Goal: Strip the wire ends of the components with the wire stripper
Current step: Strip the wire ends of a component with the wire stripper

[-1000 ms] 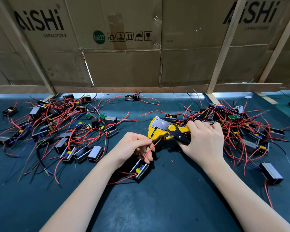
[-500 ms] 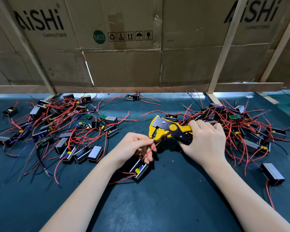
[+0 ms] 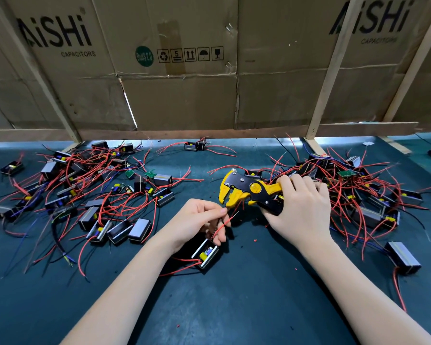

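Head view: two hands work over a dark green mat (image 3: 234, 307). One open black component (image 3: 207, 253), a yellow part inside its case, lies just below the left hand (image 3: 197, 220), whose fingers pinch its red wire (image 3: 225, 223). Right of that, the right hand (image 3: 301, 210) is closed around the handles of one yellow-and-black wire stripper (image 3: 246, 191), jaws parted, just above the wire tip.

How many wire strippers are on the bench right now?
1. The yellow and black wire stripper is held in the right hand, just right of the left hand. Another could lie hidden under the wire piles.
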